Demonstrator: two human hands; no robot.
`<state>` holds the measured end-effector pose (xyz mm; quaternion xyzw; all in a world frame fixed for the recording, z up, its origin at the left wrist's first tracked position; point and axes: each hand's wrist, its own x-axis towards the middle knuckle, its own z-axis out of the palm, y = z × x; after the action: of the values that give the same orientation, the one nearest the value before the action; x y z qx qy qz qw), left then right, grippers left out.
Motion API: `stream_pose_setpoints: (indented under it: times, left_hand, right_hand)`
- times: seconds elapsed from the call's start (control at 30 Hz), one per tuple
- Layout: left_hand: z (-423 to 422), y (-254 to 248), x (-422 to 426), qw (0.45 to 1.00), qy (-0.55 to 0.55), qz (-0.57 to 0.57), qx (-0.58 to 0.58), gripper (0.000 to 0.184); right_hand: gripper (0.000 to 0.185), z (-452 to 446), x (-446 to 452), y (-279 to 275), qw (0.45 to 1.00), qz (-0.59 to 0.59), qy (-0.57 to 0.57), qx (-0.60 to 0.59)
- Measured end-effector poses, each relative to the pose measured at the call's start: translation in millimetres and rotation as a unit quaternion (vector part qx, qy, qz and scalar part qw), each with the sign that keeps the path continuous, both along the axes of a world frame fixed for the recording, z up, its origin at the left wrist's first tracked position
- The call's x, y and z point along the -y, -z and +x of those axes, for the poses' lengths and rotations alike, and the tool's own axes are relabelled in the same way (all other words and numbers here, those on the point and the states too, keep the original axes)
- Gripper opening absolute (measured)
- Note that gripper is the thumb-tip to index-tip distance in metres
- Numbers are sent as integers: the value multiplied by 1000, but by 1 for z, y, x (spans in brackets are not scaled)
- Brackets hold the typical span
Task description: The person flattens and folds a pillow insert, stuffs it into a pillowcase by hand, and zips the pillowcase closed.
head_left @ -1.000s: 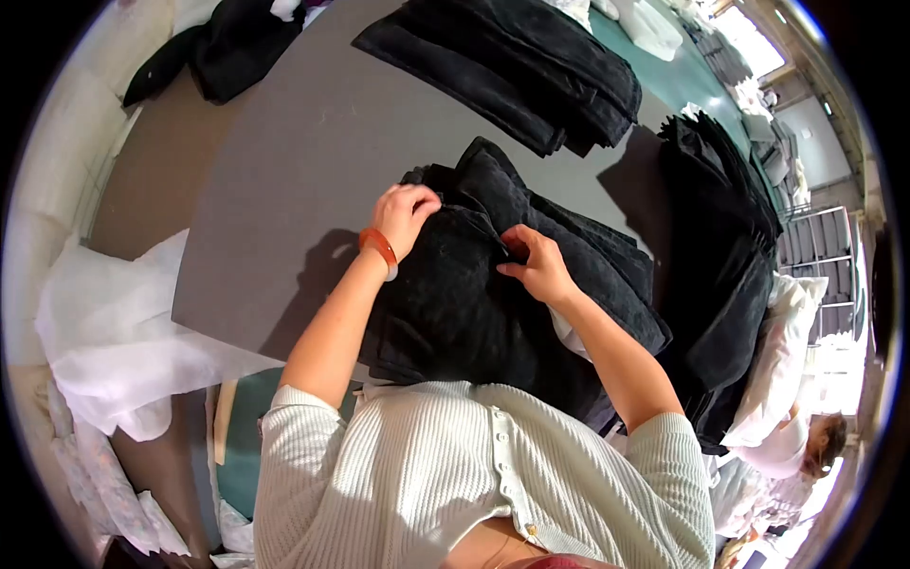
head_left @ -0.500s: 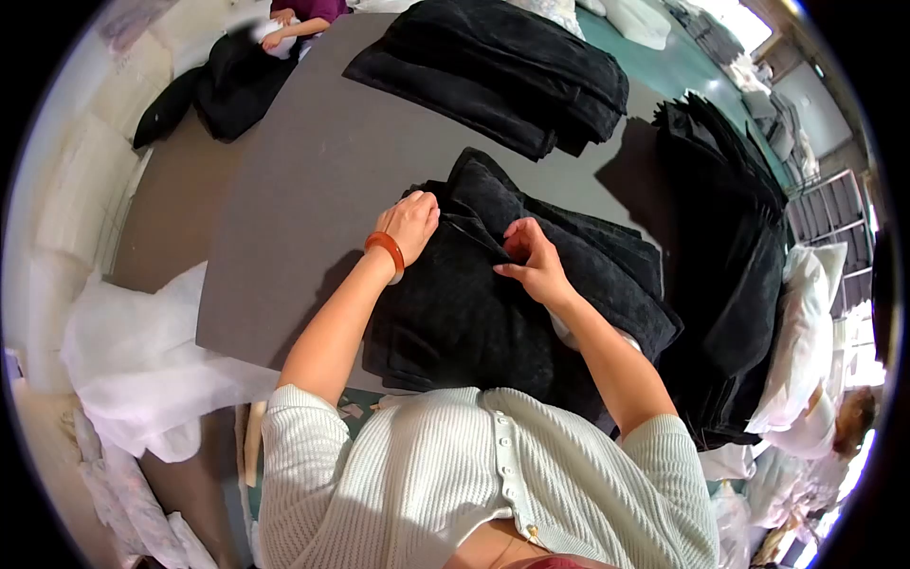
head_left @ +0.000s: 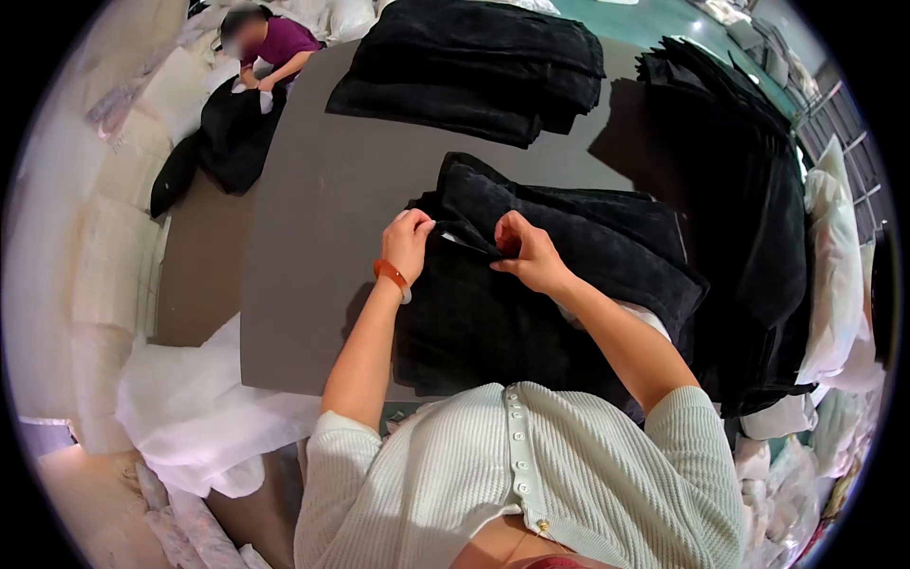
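A black plush fabric cover [head_left: 569,223] lies folded on a pile of similar black covers [head_left: 493,332] in front of me. My left hand [head_left: 406,248], with an orange bangle at the wrist, pinches the cover's edge at the pile's left corner. My right hand [head_left: 533,254] is closed, thumb against curled fingers, on the same edge further right. Between the hands the edge gapes slightly, and a small white strip [head_left: 460,239] shows in the gap. Something white [head_left: 646,319] pokes out beside my right forearm, partly hidden.
The grey table [head_left: 303,209] also bears a black fabric stack [head_left: 474,71] at the far side and a tall one [head_left: 730,209] at right. A person in purple [head_left: 289,43] handles a black item [head_left: 232,142] at upper left. White sheeting [head_left: 199,398] hangs near the table's left corner.
My view has shifted, so the table sits further right and more of the person in purple shows. The edge between my hands has parted a little, and a white strip now shows.
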<state>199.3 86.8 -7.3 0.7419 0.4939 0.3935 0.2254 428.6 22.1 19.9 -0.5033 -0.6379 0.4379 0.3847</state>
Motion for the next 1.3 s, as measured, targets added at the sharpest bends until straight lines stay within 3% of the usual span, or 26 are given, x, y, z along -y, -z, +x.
stream_pose_setpoints:
  times: [0.07, 0.13, 0.17, 0.27, 0.4, 0.5, 0.57, 0.6, 0.67, 0.73, 0.8, 0.87, 0.93, 0.97, 1.0, 1.07, 1.13, 1.2, 1.27, 1.3]
  left_hand:
    - [3, -1, 5, 1000, -7, -7, 26, 15]
    - [13, -3, 16, 972, -62, -139, 179, 19]
    - [21, -4, 22, 974, -63, -110, 189, 22]
    - [45, -20, 43, 993, -2, 75, 85, 21]
    - [70, -24, 71, 994, 33, 106, 23, 20]
    - [70, -20, 63, 996, -10, 85, 32, 17]
    - [67, -13, 58, 995, -37, 41, 77, 19]
    - [69, -16, 58, 996, -30, 44, 75, 19]
    - [76, -21, 67, 994, -53, 40, 89, 18]
    - [92, -19, 77, 989, -33, 144, -5, 17]
    - [116, -21, 97, 979, 62, 193, -27, 16]
    - [117, -18, 91, 983, 32, 180, -19, 14]
    - [108, -14, 78, 996, -3, 69, 62, 17]
    - [101, -13, 73, 994, -7, 39, 101, 20]
    - [96, -18, 74, 993, -5, -33, 113, 18]
    - [95, -20, 75, 994, 9, 2, 105, 13]
    - [99, -30, 86, 985, 47, 167, 23, 5]
    - [101, -45, 103, 943, 200, 261, -55, 17]
    - [106, -55, 106, 895, 394, 195, -73, 29]
    - [106, -53, 103, 894, 396, 195, -74, 29]
  right_hand:
    - [41, 3, 0, 0, 1000, 19, -1, 9]
    - [42, 5, 1, 3, 1000, 25, 1, -5]
    - [42, 7, 1, 4, 999, 32, -7, -15]
    - [43, 9, 0, 1, 999, 32, -13, -28]
    - [40, 10, 1, -3, 999, 23, -17, -14]
    - [40, 10, 2, -11, 996, 84, -10, 5]
    - [36, 14, 6, -26, 955, 229, 22, 185]
    - [36, 21, 9, -35, 955, 231, 30, 185]
    - [28, 42, 25, -44, 914, 204, 23, 351]
    - [22, 56, 27, -21, 915, 222, 46, 333]
    - [21, 57, 29, -12, 917, 310, 68, 243]
    - [18, 59, 39, -19, 919, 316, 86, 221]
    - [13, 65, 49, -32, 925, 280, 84, 241]
    - [15, 71, 52, -30, 900, 287, 70, 321]
    - [15, 78, 61, -30, 901, 284, 74, 321]
    - [20, 94, 80, -38, 853, 304, 31, 423]
    - [29, 96, 96, -40, 860, 284, 33, 423]
    - [34, 94, 108, -36, 876, 283, 69, 383]
    - [40, 98, 108, -29, 878, 253, 118, 389]
    - [37, 98, 106, -28, 882, 249, 125, 380]
